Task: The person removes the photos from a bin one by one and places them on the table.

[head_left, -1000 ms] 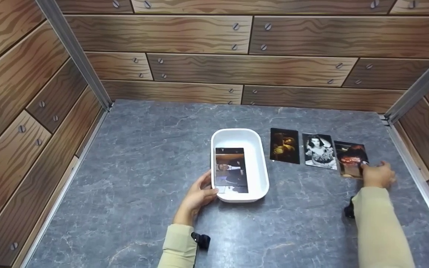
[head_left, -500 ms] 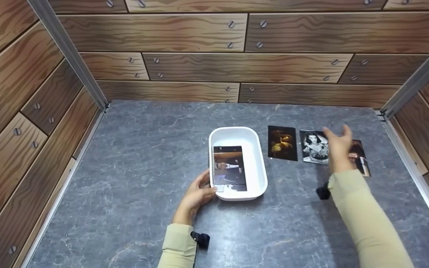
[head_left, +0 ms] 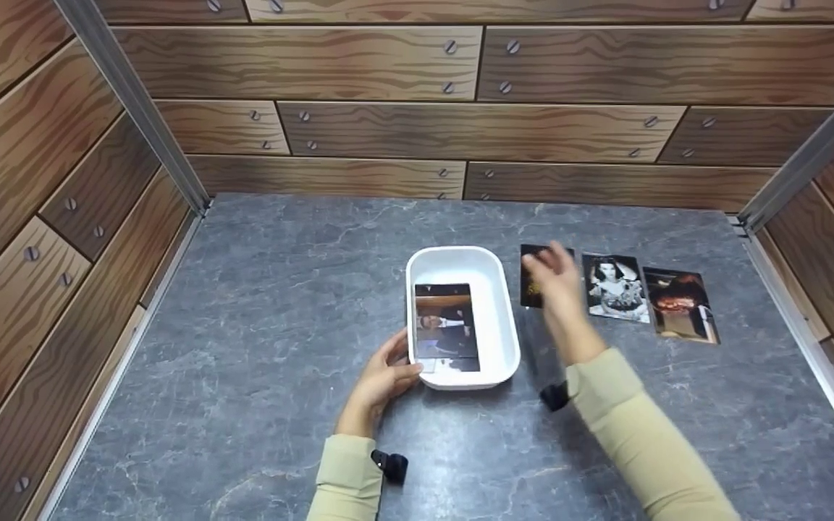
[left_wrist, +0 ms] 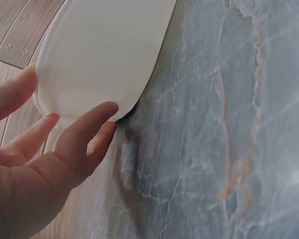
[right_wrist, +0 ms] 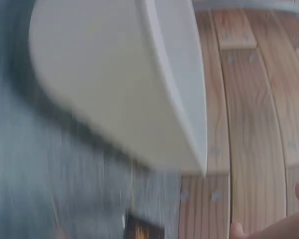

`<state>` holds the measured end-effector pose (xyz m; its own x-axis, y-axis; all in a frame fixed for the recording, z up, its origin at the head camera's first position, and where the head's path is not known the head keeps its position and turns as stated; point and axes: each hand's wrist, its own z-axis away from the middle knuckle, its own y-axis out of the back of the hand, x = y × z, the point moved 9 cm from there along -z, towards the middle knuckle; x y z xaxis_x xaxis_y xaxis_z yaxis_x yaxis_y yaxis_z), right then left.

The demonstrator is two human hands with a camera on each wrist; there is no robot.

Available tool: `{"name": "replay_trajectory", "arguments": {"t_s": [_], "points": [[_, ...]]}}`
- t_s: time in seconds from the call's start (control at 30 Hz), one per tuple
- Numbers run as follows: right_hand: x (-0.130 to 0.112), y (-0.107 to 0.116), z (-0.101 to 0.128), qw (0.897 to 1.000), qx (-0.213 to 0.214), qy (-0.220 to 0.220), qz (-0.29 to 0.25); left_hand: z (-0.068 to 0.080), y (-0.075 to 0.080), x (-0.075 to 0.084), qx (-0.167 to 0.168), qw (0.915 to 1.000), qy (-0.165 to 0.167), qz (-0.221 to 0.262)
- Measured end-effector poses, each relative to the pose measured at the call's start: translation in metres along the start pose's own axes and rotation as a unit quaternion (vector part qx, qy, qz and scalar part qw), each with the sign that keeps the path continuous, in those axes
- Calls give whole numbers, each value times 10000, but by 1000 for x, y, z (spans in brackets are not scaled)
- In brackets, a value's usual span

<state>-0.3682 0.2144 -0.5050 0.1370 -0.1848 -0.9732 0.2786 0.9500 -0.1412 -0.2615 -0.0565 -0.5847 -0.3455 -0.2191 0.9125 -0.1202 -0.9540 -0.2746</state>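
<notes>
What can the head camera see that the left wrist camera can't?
Only the head view shows the photo lying inside the white tray, three more photos in a row on the grey table, and the right hand over the dark photo nearest the tray. Only the left wrist view shows the tray's outer wall up close, with fingertips touching it. Both show the left hand at the tray, and the table.

left hand [head_left: 381, 380] bare, no rings or watch seen | right hand [head_left: 558, 289] bare, motion-blurred | both sleeves [head_left: 348, 481] pale khaki-beige, long, soft cloth, plain cuffs reaching the wrists | small black clip-like device [head_left: 390, 465] at each cuff, at 3 o'clock of left cuff, 9 o'clock of right | no markings visible
</notes>
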Motion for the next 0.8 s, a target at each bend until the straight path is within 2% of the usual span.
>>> {"name": "replay_trajectory", "arguments": {"t_s": [0.1,0.27,0.4,0.63,0.8], "points": [[13,-23,14,9993,-329,-23,-201,0,0,0,17,10000,11,4],[44,-54,34,9954,-792,-490,-203,1,1,0,129,9999,66,-74],[65,-65,45,9930,-850,-734,366,1,0,0,146,9998,76,-113],[94,-68,56,9829,-653,-1117,1307,4,0,-5,150,9995,219,-199],[99,-78,56,9702,-702,-925,2129,2,0,-2,50,9998,138,-109]]}}
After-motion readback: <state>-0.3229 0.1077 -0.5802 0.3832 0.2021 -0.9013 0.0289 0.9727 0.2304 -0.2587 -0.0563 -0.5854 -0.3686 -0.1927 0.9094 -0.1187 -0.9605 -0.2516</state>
